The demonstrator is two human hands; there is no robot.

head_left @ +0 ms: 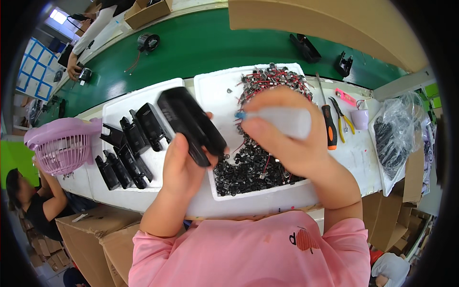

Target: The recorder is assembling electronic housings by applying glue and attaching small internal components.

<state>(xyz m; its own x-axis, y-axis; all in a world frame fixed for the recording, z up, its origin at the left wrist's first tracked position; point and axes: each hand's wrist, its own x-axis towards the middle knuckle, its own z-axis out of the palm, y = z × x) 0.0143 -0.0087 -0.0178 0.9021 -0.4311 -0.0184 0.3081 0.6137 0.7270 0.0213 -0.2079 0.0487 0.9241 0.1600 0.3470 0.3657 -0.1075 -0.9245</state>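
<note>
My left hand (178, 167) is wrapped round the lower end of a long black plastic housing (191, 115), holding it tilted above the trays with its hollow side partly showing. In my right hand (299, 148) is a whitish translucent squeeze bottle (287, 120). Its blue tip (240, 115) points left toward the housing, a little apart from it. Beneath my right hand, a white foam tray (215, 88) holds a heap of small black parts (244, 174) and a pile of red-wired parts (272, 76). Several black housings (138, 129) lie on another foam tray (112, 110) to the left.
A purple fan (64, 143) stands at the left. Rightward lie a screwdriver (329, 122), yellow-handled pliers (344, 122), a pink cutter (345, 97), a small purple cup (359, 119) and a plastic bag (394, 143). Behind runs a green belt (201, 43); a co-worker's hand (73, 68) reaches its far left.
</note>
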